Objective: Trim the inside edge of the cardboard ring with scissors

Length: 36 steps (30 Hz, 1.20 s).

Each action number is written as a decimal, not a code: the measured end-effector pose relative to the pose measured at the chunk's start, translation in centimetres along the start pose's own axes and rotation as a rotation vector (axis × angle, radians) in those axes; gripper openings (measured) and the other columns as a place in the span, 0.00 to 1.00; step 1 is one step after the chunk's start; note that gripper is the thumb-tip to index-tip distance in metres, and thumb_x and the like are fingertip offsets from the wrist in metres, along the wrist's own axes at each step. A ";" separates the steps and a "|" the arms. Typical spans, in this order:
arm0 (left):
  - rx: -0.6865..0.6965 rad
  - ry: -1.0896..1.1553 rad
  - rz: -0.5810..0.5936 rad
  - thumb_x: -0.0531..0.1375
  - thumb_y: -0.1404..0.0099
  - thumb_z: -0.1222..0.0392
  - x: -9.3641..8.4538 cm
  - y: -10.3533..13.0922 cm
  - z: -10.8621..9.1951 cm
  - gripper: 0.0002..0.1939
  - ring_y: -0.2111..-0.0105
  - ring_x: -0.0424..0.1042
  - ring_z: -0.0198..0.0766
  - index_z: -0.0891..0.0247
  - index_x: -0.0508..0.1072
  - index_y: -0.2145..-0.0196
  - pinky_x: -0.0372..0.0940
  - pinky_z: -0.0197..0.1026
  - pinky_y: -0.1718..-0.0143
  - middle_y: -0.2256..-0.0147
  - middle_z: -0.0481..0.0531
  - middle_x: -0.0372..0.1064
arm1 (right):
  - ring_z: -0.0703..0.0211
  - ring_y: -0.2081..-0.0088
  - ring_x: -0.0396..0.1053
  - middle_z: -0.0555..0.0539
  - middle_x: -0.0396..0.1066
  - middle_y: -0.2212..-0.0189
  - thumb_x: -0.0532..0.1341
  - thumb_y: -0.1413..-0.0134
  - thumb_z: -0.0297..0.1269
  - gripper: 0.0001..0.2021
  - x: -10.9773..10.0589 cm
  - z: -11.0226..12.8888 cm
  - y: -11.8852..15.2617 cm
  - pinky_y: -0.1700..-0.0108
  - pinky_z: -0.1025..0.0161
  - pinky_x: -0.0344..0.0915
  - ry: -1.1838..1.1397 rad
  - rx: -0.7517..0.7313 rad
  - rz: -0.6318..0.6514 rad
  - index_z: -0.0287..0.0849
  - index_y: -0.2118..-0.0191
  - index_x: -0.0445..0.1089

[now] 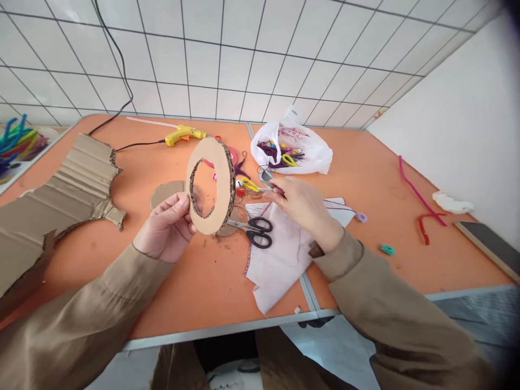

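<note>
Cardboard ring (223,187) stands long axis upright above the bench (195,303), its lower left rim clamped in the left hand (173,219), while the right hand (298,205), fingers together on a slim tool (268,189), hangs well apart to the ring's right.

scissors (252,229) partly behind cardboard ring (223,184)

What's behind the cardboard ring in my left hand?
Through the ring, orange tabletop shows. Black-handled scissors reach behind the ring's lower right edge; their blade tips are covered.
</note>
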<state>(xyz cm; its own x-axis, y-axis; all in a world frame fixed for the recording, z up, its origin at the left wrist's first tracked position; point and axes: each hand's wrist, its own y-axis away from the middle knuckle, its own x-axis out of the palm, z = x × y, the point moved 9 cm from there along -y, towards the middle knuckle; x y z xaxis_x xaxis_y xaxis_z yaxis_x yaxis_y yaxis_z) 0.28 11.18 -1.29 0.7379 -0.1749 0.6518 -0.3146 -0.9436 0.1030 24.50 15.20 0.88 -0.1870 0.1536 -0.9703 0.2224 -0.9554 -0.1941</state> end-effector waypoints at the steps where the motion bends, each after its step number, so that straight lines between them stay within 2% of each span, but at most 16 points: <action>1: -0.015 0.006 0.008 0.76 0.47 0.61 -0.1 0.0 0.2 0.12 0.75 0.75 0.28 0.68 0.80 0.68 0.72 0.27 0.74 0.72 0.48 0.78 | 0.48 0.64 0.70 0.41 0.73 0.67 0.59 0.33 0.44 0.13 0.1 -0.8 -0.3 0.67 0.59 0.56 0.037 0.029 0.008 0.41 0.58 0.76; 3: -0.033 0.014 0.017 0.76 0.47 0.61 -0.3 -0.1 0.5 0.11 0.76 0.75 0.29 0.68 0.80 0.68 0.73 0.28 0.73 0.73 0.48 0.77 | 0.42 0.58 0.70 0.38 0.74 0.63 0.61 0.36 0.41 0.11 -0.4 -1.4 -0.6 0.61 0.55 0.61 0.068 0.040 -0.032 0.39 0.56 0.77; 5: -0.046 0.019 0.006 0.76 0.47 0.62 -0.4 -0.2 0.7 0.11 0.76 0.75 0.30 0.68 0.80 0.69 0.72 0.28 0.75 0.74 0.49 0.77 | 0.39 0.52 0.69 0.36 0.75 0.58 0.62 0.37 0.37 0.12 -1.5 -0.6 -0.1 0.53 0.51 0.63 0.044 0.010 -0.120 0.38 0.53 0.77; 7: -0.058 0.025 -0.018 0.76 0.48 0.62 -0.4 -0.2 0.9 0.12 0.77 0.75 0.31 0.68 0.79 0.70 0.71 0.29 0.77 0.75 0.49 0.77 | 0.45 0.52 0.70 0.40 0.76 0.59 0.60 0.36 0.34 0.14 -2.3 1.4 0.9 0.50 0.52 0.65 -0.095 -0.067 -0.168 0.40 0.48 0.75; 9: -0.064 0.026 -0.059 0.76 0.49 0.63 -0.3 -0.1 0.9 0.11 0.78 0.74 0.31 0.68 0.78 0.71 0.71 0.30 0.79 0.76 0.49 0.76 | 0.52 0.61 0.72 0.48 0.77 0.66 0.62 0.38 0.34 0.17 -2.2 4.1 2.3 0.57 0.57 0.66 -0.298 -0.198 -0.078 0.44 0.44 0.73; 10: -0.066 0.021 -0.083 0.75 0.48 0.64 -0.4 -0.1 0.8 0.10 0.79 0.73 0.31 0.68 0.78 0.71 0.70 0.30 0.79 0.77 0.48 0.75 | 0.53 0.63 0.72 0.49 0.76 0.69 0.63 0.39 0.35 0.17 -2.0 5.4 3.0 0.59 0.59 0.64 -0.319 -0.260 -0.018 0.45 0.45 0.73; 12: -0.063 0.006 -0.125 0.73 0.46 0.64 -0.6 -0.1 0.7 0.09 0.81 0.71 0.30 0.67 0.77 0.72 0.69 0.30 0.81 0.78 0.47 0.74 | 0.53 0.62 0.71 0.48 0.76 0.66 0.63 0.40 0.33 0.16 -1.4 7.5 4.1 0.63 0.60 0.60 -0.230 -0.362 0.102 0.44 0.47 0.74; 14: -0.061 -0.005 -0.142 0.71 0.44 0.64 -0.7 -0.1 0.6 0.08 0.82 0.70 0.29 0.66 0.75 0.73 0.67 0.30 0.82 0.79 0.47 0.72 | 0.52 0.61 0.70 0.46 0.74 0.64 0.62 0.40 0.30 0.16 -0.8 8.3 4.6 0.64 0.60 0.58 -0.135 -0.383 0.179 0.43 0.47 0.73; 17: -0.062 -0.002 -0.137 0.72 0.45 0.62 -0.9 -0.2 0.7 0.10 0.82 0.69 0.29 0.65 0.74 0.74 0.66 0.30 0.83 0.79 0.47 0.72 | 0.53 0.62 0.69 0.47 0.70 0.66 0.62 0.40 0.30 0.17 0.0 8.2 4.7 0.65 0.60 0.56 -0.063 -0.379 0.242 0.43 0.46 0.73; 24: -0.068 0.038 -0.144 0.76 0.51 0.63 -0.9 -0.2 1.4 0.14 0.81 0.70 0.30 0.69 0.75 0.73 0.64 0.28 0.84 0.78 0.49 0.73 | 0.57 0.67 0.66 0.48 0.67 0.68 0.62 0.43 0.25 0.15 1.3 7.9 4.9 0.71 0.62 0.49 -0.032 -0.405 0.248 0.45 0.51 0.75; 27: -0.068 0.042 -0.146 0.75 0.50 0.63 -0.9 -0.2 1.4 0.13 0.81 0.70 0.30 0.68 0.74 0.73 0.64 0.28 0.84 0.78 0.49 0.73 | 0.57 0.67 0.67 0.48 0.67 0.68 0.61 0.44 0.25 0.14 1.3 7.9 5.1 0.71 0.62 0.50 -0.037 -0.396 0.268 0.44 0.54 0.76; 29: -0.068 0.041 -0.131 0.75 0.49 0.63 -0.9 -0.3 1.3 0.13 0.81 0.71 0.30 0.67 0.74 0.74 0.64 0.28 0.84 0.78 0.48 0.72 | 0.56 0.66 0.68 0.47 0.68 0.68 0.60 0.43 0.25 0.13 0.6 7.9 5.0 0.70 0.62 0.53 -0.083 -0.395 0.260 0.44 0.55 0.76; 31: -0.053 0.042 -0.115 0.75 0.48 0.63 -0.7 -0.3 1.0 0.13 0.80 0.71 0.30 0.66 0.74 0.73 0.65 0.29 0.83 0.77 0.48 0.73 | 0.55 0.66 0.69 0.47 0.70 0.68 0.58 0.41 0.26 0.13 -0.5 7.5 4.8 0.68 0.62 0.57 -0.187 -0.368 0.246 0.44 0.55 0.75; 33: -0.027 0.047 -0.094 0.76 0.50 0.62 -0.4 -0.3 0.7 0.14 0.80 0.71 0.30 0.66 0.75 0.73 0.66 0.29 0.83 0.77 0.48 0.74 | 0.57 0.66 0.68 0.48 0.71 0.68 0.56 0.41 0.28 0.11 -1.1 6.9 4.7 0.66 0.62 0.60 -0.364 -0.322 0.288 0.44 0.58 0.74; 36: -0.002 0.043 -0.048 0.78 0.53 0.59 0.3 -0.1 0.3 0.17 0.79 0.72 0.30 0.66 0.76 0.72 0.67 0.28 0.82 0.75 0.48 0.75 | 0.59 0.68 0.70 0.50 0.73 0.70 0.56 0.38 0.33 0.13 -1.3 6.5 4.8 0.66 0.62 0.63 -0.812 -0.263 0.419 0.44 0.49 0.69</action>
<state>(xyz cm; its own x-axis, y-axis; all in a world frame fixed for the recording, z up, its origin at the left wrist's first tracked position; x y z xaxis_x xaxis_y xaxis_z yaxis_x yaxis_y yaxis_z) 0.72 11.17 -1.39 0.7261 -0.1171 0.6775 -0.2807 -0.9500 0.1366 19.56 8.72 2.17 -0.6295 -0.5054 -0.5902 0.6117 -0.7907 0.0246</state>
